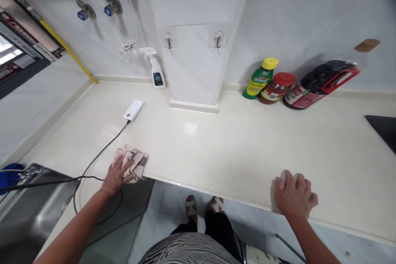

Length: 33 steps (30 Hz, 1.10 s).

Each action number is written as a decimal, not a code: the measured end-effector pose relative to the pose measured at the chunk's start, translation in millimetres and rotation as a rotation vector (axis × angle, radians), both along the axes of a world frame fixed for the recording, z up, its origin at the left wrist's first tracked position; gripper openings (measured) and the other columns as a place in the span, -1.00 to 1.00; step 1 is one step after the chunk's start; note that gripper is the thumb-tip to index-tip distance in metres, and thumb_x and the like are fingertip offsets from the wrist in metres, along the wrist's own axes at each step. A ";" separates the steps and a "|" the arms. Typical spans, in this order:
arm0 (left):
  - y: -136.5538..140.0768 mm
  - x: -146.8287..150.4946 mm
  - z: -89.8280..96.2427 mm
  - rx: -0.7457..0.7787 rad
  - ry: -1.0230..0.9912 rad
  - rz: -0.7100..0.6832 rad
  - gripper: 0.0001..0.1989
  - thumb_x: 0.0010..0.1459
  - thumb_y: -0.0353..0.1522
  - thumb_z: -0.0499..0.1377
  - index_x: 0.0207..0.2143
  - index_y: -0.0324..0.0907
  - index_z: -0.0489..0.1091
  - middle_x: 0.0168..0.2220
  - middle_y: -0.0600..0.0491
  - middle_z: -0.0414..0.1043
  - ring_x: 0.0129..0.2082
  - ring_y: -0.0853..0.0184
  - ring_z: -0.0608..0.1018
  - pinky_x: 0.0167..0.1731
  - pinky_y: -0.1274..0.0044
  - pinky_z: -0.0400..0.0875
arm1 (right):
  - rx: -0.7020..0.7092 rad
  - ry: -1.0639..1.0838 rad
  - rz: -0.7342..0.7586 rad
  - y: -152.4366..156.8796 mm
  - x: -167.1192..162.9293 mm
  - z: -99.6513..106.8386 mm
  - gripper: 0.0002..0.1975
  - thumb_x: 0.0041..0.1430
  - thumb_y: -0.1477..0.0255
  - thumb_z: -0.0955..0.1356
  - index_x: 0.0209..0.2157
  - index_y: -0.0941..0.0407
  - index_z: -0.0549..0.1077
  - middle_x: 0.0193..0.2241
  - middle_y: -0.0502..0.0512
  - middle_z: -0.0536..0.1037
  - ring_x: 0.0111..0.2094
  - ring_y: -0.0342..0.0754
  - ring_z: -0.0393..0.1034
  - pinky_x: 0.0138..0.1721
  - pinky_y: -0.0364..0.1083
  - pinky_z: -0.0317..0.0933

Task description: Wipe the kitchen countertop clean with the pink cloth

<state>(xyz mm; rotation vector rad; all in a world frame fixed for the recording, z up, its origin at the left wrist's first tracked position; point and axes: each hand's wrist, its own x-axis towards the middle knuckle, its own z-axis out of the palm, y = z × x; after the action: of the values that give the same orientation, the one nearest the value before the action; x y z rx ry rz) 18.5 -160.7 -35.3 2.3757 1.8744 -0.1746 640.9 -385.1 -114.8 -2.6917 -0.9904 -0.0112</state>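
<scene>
Under my left hand (116, 176) is a folded pink cloth (138, 168) with a purple patch, pressed against the counter (198, 152) near its front edge. My fingers lie over the cloth and hold it; the thumb is hard to make out. A black cable (100, 152) runs past this hand to a white power bank (133, 110) lying farther back. Well to the right, my right hand (295, 195) rests palm down at the counter's front edge. Its fingers are slightly bent and apart, with nothing visible in them.
A steel sink (40, 214) with a blue object (9, 178) lies at left. Against the wall stand a white spray bottle (156, 72), a green bottle (260, 79), a red-lidded jar (276, 88) and a large dark bottle (315, 86). A wall pillar (194, 70) juts onto the counter.
</scene>
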 end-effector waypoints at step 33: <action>187.0 331.1 2.3 0.236 -0.189 0.273 -0.52 0.37 -0.22 -0.07 0.15 -0.29 0.38 0.40 -0.30 0.13 0.40 -0.10 0.12 0.31 -0.03 -0.01 | -0.021 -0.097 -0.026 18.9 -7.8 -3.6 -0.34 0.35 0.16 0.00 0.25 0.16 0.36 0.36 0.41 0.19 0.44 0.32 -0.10 0.31 0.42 -0.13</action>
<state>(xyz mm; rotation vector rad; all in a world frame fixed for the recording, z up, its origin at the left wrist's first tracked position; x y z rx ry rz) 349.6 26.3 -33.1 2.1441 2.1985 0.2984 633.1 -366.1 -118.4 -2.7458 -0.9884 -0.1378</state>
